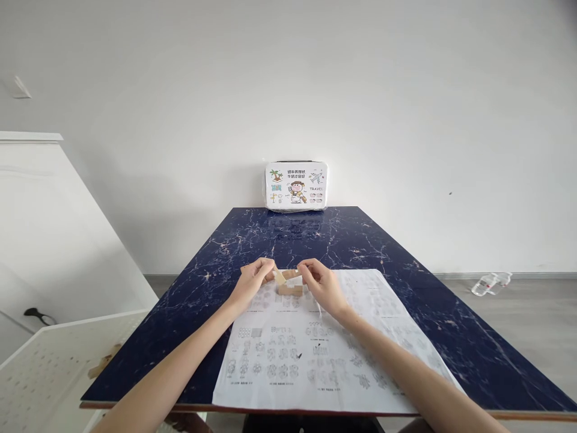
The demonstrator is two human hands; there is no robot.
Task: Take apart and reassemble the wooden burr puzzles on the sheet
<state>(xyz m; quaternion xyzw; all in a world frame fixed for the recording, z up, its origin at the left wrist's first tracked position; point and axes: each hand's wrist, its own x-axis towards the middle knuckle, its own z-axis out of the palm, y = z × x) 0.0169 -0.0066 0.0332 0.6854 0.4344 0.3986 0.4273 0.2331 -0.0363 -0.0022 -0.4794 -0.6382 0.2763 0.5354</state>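
My left hand (255,281) is closed in a pinch on a small pale wooden piece (280,278), which tilts downward from the fingertips. My right hand (322,287) also pinches, its fingertips at the right end of another short wooden piece (291,273). Just in front of these, a notched wooden block (291,291) lies on the printed sheet (288,337). Whether the pieces touch each other is too small to tell. The paper carries rows of small line drawings with captions.
A white case (296,186) with cartoon prints stands against the wall at the table's far end. The blue marbled table (216,258) has its edges in view. At lower left, a white perforated surface (58,355) bears wooden pieces (104,362). Clear plastic bottles (490,284) lie on the floor.
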